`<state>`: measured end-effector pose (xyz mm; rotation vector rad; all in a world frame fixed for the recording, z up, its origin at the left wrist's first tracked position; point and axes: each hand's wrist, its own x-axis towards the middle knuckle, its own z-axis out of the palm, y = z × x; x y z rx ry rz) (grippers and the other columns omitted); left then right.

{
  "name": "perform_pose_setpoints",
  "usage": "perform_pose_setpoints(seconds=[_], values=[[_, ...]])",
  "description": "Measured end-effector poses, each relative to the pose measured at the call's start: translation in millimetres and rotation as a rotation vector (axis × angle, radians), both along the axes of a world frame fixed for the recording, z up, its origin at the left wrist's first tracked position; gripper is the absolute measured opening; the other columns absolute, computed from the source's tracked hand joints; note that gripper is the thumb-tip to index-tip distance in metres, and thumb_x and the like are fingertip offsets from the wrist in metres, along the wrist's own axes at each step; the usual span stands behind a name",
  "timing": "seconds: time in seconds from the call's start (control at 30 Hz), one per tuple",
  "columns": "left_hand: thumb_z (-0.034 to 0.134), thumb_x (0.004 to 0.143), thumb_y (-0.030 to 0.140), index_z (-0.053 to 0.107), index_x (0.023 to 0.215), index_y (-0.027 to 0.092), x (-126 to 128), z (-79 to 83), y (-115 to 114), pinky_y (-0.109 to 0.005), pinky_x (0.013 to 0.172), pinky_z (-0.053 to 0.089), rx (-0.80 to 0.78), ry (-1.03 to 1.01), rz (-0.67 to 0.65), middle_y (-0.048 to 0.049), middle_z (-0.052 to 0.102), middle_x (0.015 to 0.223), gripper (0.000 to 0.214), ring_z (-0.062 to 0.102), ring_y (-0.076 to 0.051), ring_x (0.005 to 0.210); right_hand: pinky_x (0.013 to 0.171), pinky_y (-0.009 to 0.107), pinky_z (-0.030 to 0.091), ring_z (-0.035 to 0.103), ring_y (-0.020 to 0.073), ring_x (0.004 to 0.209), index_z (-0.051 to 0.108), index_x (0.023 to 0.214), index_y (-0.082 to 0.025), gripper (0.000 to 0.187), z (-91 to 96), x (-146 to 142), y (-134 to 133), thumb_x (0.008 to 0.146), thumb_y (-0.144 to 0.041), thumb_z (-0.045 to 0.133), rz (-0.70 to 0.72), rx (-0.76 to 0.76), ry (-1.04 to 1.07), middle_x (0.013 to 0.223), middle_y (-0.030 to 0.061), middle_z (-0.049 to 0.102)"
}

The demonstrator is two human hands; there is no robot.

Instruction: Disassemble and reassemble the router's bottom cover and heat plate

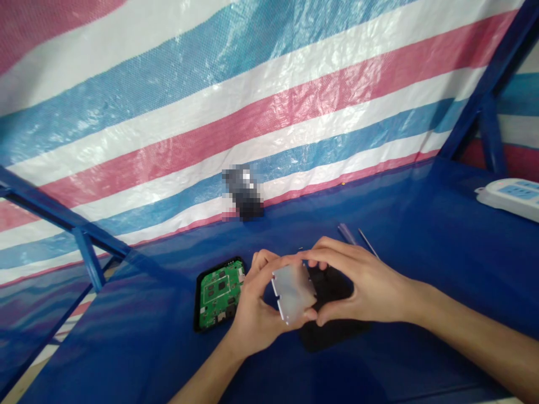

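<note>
A small grey metal plate (293, 290) with notched edges is held above the blue table between both hands. My left hand (256, 314) grips its lower left side with curled fingers. My right hand (357, 286) pinches its right and top edges with thumb and fingers. Under the hands lies a black plastic cover (332, 331) flat on the table. To the left sits a black case half holding a green circuit board (219, 292).
A screwdriver (357, 238) lies on the blue table (421, 235) behind my right hand. A white power strip (511, 196) rests at the far right. A dark blurred object (245, 193) stands by the striped tarp wall (210, 101). Blue frame bars (84, 241) cross at left.
</note>
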<state>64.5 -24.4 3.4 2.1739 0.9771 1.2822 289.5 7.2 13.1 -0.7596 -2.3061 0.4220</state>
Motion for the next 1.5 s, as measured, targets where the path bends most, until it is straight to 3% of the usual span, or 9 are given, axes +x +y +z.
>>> perform_pose_setpoints(seconds=[0.17, 0.37, 0.6, 0.9, 1.5], values=[[0.082, 0.078, 0.057, 0.061, 0.129, 0.035, 1, -3.4, 0, -0.029, 0.07, 0.042, -0.117, -0.053, -0.094, -0.0019, 0.057, 0.097, 0.059, 0.052, -0.02, 0.084, 0.063, 0.024, 0.053, 0.067, 0.0159, 0.075, 0.067, 0.108, -0.016, 0.051, -1.0, -7, -3, 0.069, -0.041, 0.088, 0.018, -0.062, 0.049, 0.088, 0.0019, 0.066], [0.085, 0.077, 0.05, 0.06, 0.129, 0.036, -5, -6.5, 1, -0.03, 0.072, 0.041, -0.163, -0.041, -0.065, -0.0022, 0.055, 0.1, 0.059, 0.053, -0.021, 0.087, 0.064, 0.023, 0.054, 0.067, 0.0157, 0.075, 0.068, 0.107, -0.015, 0.048, -0.1, -1, 2, 0.067, -0.032, 0.089, 0.007, 0.055, 0.116, 0.086, 0.0027, 0.067], [0.084, 0.078, 0.042, 0.06, 0.124, 0.029, -16, 0.0, 8, -0.031, 0.073, 0.044, 0.03, 0.056, 0.008, -0.0035, 0.056, 0.098, 0.053, 0.053, -0.022, 0.088, 0.077, 0.031, 0.057, 0.071, 0.0209, 0.086, 0.069, 0.113, -0.019, 0.051, 0.4, 8, 8, 0.069, -0.036, 0.088, -0.048, 0.216, 0.07, 0.097, 0.0063, 0.076], [0.081, 0.077, 0.029, 0.058, 0.119, 0.025, -20, 6.7, 10, -0.039, 0.083, 0.043, 0.195, 0.32, 0.122, -0.0041, 0.058, 0.102, 0.048, 0.058, -0.025, 0.093, 0.079, 0.038, 0.059, 0.072, 0.0241, 0.089, 0.069, 0.116, -0.02, 0.054, -1.0, 9, 9, 0.07, -0.041, 0.087, -0.074, 0.25, -0.024, 0.101, 0.0077, 0.077], [0.079, 0.077, 0.026, 0.059, 0.12, 0.024, -19, 5.7, 7, -0.039, 0.082, 0.046, 0.246, 0.444, 0.221, -0.0057, 0.057, 0.105, 0.047, 0.055, -0.025, 0.094, 0.081, 0.04, 0.059, 0.071, 0.024, 0.088, 0.068, 0.117, -0.021, 0.049, -0.8, 9, 9, 0.074, -0.04, 0.083, -0.075, 0.258, -0.02, 0.101, 0.0081, 0.076]])
